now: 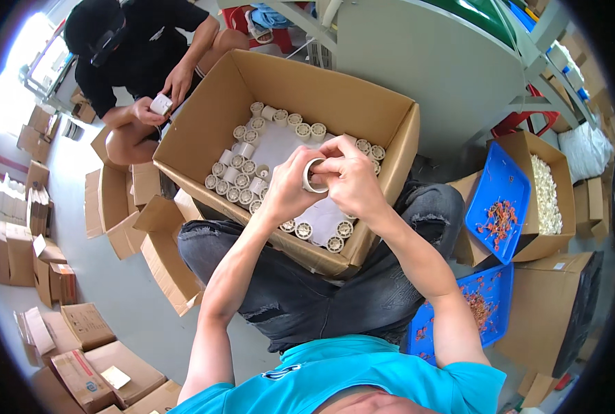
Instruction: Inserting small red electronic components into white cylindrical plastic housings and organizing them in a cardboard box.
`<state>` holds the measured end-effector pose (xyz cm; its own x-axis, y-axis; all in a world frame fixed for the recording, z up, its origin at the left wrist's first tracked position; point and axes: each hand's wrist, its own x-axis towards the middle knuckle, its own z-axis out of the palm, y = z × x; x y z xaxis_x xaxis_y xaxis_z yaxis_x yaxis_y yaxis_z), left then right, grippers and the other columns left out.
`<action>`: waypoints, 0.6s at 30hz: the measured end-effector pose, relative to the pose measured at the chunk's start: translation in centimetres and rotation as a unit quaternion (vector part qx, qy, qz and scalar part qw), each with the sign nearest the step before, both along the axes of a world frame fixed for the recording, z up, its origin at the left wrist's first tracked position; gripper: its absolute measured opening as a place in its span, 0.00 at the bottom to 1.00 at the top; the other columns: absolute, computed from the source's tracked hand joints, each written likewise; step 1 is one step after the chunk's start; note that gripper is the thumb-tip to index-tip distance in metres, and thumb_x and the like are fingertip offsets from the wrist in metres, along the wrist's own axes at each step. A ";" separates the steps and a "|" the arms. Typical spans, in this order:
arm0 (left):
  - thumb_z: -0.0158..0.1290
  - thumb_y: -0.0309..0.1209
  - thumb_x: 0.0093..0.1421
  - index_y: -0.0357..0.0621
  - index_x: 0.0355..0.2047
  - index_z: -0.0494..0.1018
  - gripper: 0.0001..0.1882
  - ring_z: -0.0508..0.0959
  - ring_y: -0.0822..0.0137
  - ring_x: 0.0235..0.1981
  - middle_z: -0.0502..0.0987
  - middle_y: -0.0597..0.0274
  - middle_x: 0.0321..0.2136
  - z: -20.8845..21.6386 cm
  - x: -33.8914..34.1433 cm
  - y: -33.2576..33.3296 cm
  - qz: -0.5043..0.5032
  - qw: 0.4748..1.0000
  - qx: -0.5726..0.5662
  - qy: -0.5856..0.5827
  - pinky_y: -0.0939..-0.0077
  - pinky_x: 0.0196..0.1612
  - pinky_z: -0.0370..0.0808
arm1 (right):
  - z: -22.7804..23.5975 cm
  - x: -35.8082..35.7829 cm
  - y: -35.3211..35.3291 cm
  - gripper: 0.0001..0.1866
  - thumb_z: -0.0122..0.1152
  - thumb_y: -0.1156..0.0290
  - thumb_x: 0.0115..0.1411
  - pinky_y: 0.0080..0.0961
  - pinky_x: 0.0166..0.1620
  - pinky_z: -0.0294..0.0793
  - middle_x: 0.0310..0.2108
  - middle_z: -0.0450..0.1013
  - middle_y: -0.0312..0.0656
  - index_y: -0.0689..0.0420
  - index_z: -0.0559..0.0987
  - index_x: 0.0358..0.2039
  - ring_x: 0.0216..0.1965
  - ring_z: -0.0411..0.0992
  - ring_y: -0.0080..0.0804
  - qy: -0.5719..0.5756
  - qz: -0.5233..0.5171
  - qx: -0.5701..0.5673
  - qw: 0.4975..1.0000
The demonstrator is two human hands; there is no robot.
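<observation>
Holding a white cylinder point(308, 183) in the air above the middle of the open box point(321, 86), between both hands and apart from the pieces below. Gripping its outside with the left hand point(290, 183), fingers and thumb wrapped on the wall, apparently to prevent turning or slipping. Crowding the right hand point(352, 176) against the mouth, fingers bent and bunched with tips at or inside the rim; cannot tell whether pinching the rim itself or some small insert hidden there. Facing the open end toward the right hand, probably for easy access to the hollow. With the box close in front, between the knees point(431, 207), likely for short reach and for catching anything dropped. Inside, more cylinders point(242, 181), mostly near the walls and bunched at the left, some on end, others on their sides, seemingly set down loosely. Off to the right, blue trays point(514, 172) with small reddish pieces point(500, 219), perhaps shallow for easy picking. At upper left, a co-worker point(142, 55) with a white block point(161, 104) in hand.
</observation>
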<state>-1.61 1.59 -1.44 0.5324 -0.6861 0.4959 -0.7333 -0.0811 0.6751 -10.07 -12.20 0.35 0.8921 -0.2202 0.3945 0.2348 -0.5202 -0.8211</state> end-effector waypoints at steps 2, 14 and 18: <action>0.67 0.23 0.43 0.43 0.42 0.70 0.25 0.80 0.50 0.36 0.76 0.54 0.37 0.4 -0.1 -0.3 -0.009 1.000 -0.002 0.004 0.62 0.37 0.77 | 0.5 -0.2 -0.3 0.08 0.65 0.74 0.50 0.33 0.44 0.76 0.41 0.74 0.41 0.54 0.86 0.32 0.39 0.77 0.39 0.011 -0.004 -0.013 1.000; 0.73 0.34 0.42 0.44 0.47 0.70 0.33 0.73 0.54 0.48 0.74 0.56 0.42 10.8 5.7 -9.7 -0.047 0.993 0.028 -0.105 0.60 0.53 0.70 | 4.5 -9.8 -12.7 0.17 0.65 0.80 0.54 0.24 0.42 0.79 0.47 0.75 0.45 0.60 0.81 0.47 0.43 0.76 0.31 -0.055 -0.201 0.053 0.977; 0.71 0.37 0.48 0.41 0.50 0.71 0.32 0.79 0.66 0.44 0.80 0.57 0.41 15.2 10.4 -22.9 -0.026 0.967 -0.073 -0.241 0.70 0.49 0.75 | -2.4 -19.2 -19.4 0.16 0.63 0.80 0.58 0.18 0.42 0.74 0.44 0.75 0.40 0.61 0.81 0.47 0.41 0.75 0.26 -0.010 -0.378 0.125 0.917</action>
<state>8.78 -21.30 13.72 0.1814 -0.6090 0.7722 -0.9665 0.0346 0.2543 -29.31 -31.63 -2.01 0.4404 -0.8589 0.2615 -0.0998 -0.3363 -0.9365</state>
